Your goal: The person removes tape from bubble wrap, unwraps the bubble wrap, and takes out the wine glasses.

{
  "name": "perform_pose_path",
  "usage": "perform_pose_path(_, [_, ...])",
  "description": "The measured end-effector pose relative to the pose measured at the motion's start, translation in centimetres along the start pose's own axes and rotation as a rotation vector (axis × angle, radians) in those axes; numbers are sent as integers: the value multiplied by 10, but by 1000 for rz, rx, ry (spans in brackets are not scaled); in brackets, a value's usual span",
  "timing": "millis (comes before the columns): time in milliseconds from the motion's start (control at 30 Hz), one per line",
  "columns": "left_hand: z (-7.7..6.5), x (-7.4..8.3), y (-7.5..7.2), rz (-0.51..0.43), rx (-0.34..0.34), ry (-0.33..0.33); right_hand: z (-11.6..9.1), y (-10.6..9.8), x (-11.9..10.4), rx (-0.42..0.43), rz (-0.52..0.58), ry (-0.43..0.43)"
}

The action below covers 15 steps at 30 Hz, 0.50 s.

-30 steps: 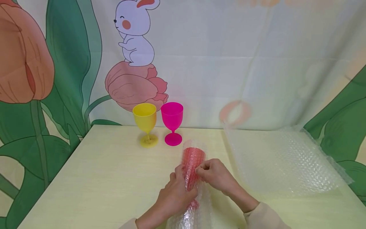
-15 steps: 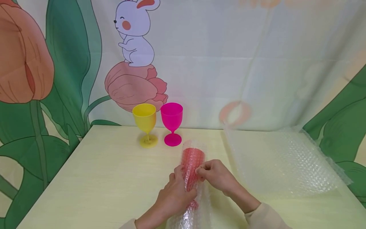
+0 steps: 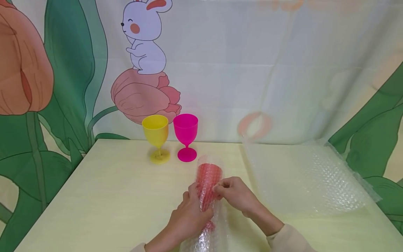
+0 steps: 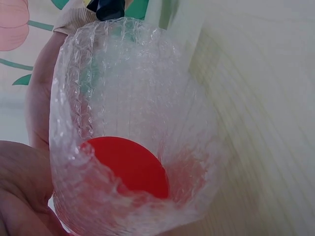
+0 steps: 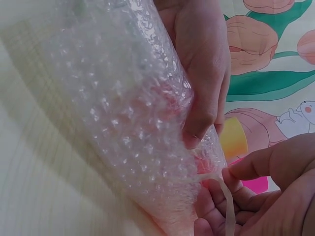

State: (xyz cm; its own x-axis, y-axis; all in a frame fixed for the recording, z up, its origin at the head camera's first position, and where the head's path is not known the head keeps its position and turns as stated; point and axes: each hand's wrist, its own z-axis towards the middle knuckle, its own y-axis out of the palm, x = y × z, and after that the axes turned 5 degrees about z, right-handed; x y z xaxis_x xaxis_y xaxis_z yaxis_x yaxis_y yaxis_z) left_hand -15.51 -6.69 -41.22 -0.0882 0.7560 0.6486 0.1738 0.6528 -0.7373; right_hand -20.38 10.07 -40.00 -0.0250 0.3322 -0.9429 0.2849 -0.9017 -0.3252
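A red goblet [image 3: 208,182] lies rolled in bubble wrap [image 3: 223,224], pointing away from me. My left hand [image 3: 190,213] grips the roll from the left, thumb across its top. My right hand [image 3: 237,194] is at the roll's right side, thumb and forefinger pinching a thin, pale translucent strip [image 5: 229,204]. In the right wrist view this strip crosses the bubble wrap near the fingertips and hangs down past them. The left wrist view looks into the roll's open end, where a red round part of the goblet [image 4: 130,164] shows inside.
A yellow goblet [image 3: 155,129] and a magenta goblet [image 3: 186,127] stand upright at the back of the pale table [image 3: 104,196]. Another sheet of bubble wrap [image 3: 315,185] lies flat on the right. Behind the table hangs a printed cloth [image 3: 214,63] with a rabbit and tulips.
The head view has shifted slightly, so everything sits a little further left. Both hands keep nearly the same hold on the wrapped goblet and the strip.
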Motion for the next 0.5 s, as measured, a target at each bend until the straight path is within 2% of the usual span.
perform_pose_path(333, [1, -4, -1, -32, -8, 0, 2, 0, 5, -5, 17, 6])
perform_pose_path(500, [1, -5, -2, -45, 5, 24, 2, 0, 6, -6, 34, 4])
